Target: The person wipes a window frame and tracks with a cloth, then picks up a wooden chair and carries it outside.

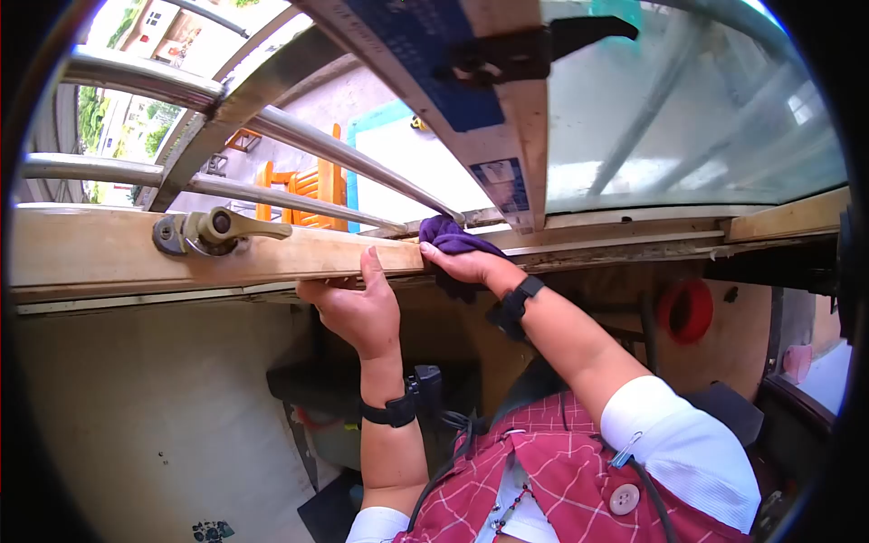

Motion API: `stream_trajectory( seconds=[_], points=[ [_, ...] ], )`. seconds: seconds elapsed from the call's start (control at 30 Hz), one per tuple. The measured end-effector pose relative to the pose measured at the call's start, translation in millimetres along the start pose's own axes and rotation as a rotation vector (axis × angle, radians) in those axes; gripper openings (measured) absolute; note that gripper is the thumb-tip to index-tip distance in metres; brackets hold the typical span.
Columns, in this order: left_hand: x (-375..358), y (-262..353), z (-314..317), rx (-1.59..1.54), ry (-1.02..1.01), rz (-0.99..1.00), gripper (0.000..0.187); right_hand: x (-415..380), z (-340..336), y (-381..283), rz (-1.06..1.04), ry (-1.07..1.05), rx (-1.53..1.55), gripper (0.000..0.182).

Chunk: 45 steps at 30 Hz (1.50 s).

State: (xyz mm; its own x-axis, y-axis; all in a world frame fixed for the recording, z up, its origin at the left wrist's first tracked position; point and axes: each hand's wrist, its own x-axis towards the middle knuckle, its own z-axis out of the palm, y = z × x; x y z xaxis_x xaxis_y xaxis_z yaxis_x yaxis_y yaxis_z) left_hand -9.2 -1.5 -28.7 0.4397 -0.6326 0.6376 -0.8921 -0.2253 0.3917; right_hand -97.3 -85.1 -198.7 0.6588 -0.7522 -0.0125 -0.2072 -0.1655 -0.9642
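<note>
My right hand [466, 264] is closed on a bunched purple cloth [450, 237], pressed against the end of a pale window frame [344, 251]. Farther left, my left hand [358, 312] grips the lower edge of that frame. Its thumb lies up along the frame's face, and its other fingers are partly hidden at the edge. A metal window latch [217, 229] with a beige lever is fixed to the frame, left of my left hand. Both wrists wear black bands.
Metal window bars [317, 149] cross the opening beyond the frame. A second sash [520, 172] with a dark latch [543, 54] and glass pane [670, 127] rises at right. Orange chairs [308, 190] stand outside. Below the sill hangs a red ring-shaped object [685, 310].
</note>
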Motion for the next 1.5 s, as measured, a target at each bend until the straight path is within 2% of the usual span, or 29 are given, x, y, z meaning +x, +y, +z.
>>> stream_trajectory(
  seconds=[0.07,0.13,0.17,0.2,0.23,0.3,0.37,0.43,0.47,0.5,0.57,0.6,0.67,0.77,0.9,0.97,1.03,1.1,1.13,1.17,1.23,1.3,1.37,1.47,1.5],
  points=[
    [0.8,2.2,1.7,-0.117,0.003,-0.089,0.062,-11.0,-28.2,-32.0,0.153,-0.173,-0.016,0.044],
    [3.0,2.9,1.3,-0.119,0.012,-0.071,0.062,-17.4,-21.0,-15.6,0.068,-0.155,-0.272,0.039],
    [3.1,2.4,0.7,-0.121,0.013,-0.060,0.062,-22.2,-15.4,5.1,-0.028,-0.143,-0.498,0.034],
    [1.4,0.1,-0.3,-0.116,0.016,-0.064,0.062,-31.5,-24.9,-1.2,-0.180,-0.040,-0.496,0.025],
    [0.4,-2.4,0.7,-0.103,0.009,-0.063,0.062,-33.8,-24.2,4.5,-0.121,0.042,-0.398,0.022],
    [3.6,-1.9,1.6,-0.093,0.017,-0.066,0.062,-39.4,-41.7,-2.1,-0.084,0.006,-0.427,0.016],
    [2.8,0.6,0.5,-0.014,0.026,-0.012,0.062,-44.3,-41.3,39.7,-0.137,-0.041,-0.601,0.019],
    [2.9,-0.7,2.0,-0.081,0.012,-0.100,0.064,-53.5,-69.0,-19.8,0.126,-0.217,-0.534,0.023],
    [2.3,-1.7,2.8,-0.106,0.008,-0.127,0.063,-57.1,-69.8,-22.4,-0.038,-0.174,-0.633,0.028],
    [0.3,-2.2,2.8,-0.133,-0.007,-0.151,0.063,-50.9,-64.7,-4.9,-0.137,-0.224,-0.576,0.030],
    [1.0,0.2,2.5,-0.135,0.006,-0.133,0.062,-30.7,-47.8,-14.6,0.129,-0.362,-0.335,0.029],
    [1.7,-1.1,1.9,-0.100,0.017,-0.096,0.062,-24.1,-36.5,-24.7,0.134,-0.366,-0.335,0.029],
    [2.9,-2.0,5.3,-0.057,0.028,-0.056,0.062,-15.7,-21.1,-42.5,-0.010,-0.068,-0.529,0.022],
    [1.1,-2.6,4.7,-0.032,0.030,-0.068,0.063,-18.2,-32.0,-37.9,-0.057,-0.189,-0.511,0.014],
    [3.1,-3.7,2.7,0.026,0.024,0.001,0.065,-29.6,-40.1,-31.5,-0.107,-0.157,-0.577,0.015],
    [1.7,-3.0,2.0,-0.070,0.017,-0.062,0.065,-53.9,-53.1,-35.1,-0.044,-0.114,-0.663,0.016],
    [0.9,-4.5,1.9,-0.045,0.022,-0.039,0.065,-68.9,-57.1,-25.9,-0.053,-0.061,-0.723,0.016],
    [2.9,-4.1,1.3,-0.027,0.033,-0.021,0.066,-87.8,-71.0,-27.8,0.236,0.021,-0.669,0.019],
    [0.2,-4.8,2.6,0.003,0.019,-0.050,0.066,-101.9,-74.9,-18.3,0.054,0.118,-0.635,0.023],
    [-0.1,-4.8,2.2,0.031,0.005,-0.073,0.066,-117.6,-79.9,-12.9,0.061,0.121,-0.646,0.023],
    [1.8,-3.8,-0.9,0.022,-0.004,-0.090,0.066,-148.5,-96.4,-12.2,-0.023,0.254,-0.770,0.025],
    [0.6,-5.8,1.6,0.008,0.007,-0.118,0.064,-174.9,-117.3,53.9,-0.095,0.383,-0.852,0.021],
    [0.3,-12.7,3.7,-0.021,0.019,-0.087,0.062,-206.0,-158.1,31.1,0.221,0.267,-0.965,0.022],
    [2.9,-7.6,0.1,-0.044,-0.019,-0.153,0.061,-247.1,-208.0,54.6,0.326,0.346,-1.103,0.024],
    [3.0,-5.7,-1.2,-0.030,-0.005,-0.116,0.060,-261.2,-225.3,60.1,0.424,0.286,-1.137,0.024]
  ],
)
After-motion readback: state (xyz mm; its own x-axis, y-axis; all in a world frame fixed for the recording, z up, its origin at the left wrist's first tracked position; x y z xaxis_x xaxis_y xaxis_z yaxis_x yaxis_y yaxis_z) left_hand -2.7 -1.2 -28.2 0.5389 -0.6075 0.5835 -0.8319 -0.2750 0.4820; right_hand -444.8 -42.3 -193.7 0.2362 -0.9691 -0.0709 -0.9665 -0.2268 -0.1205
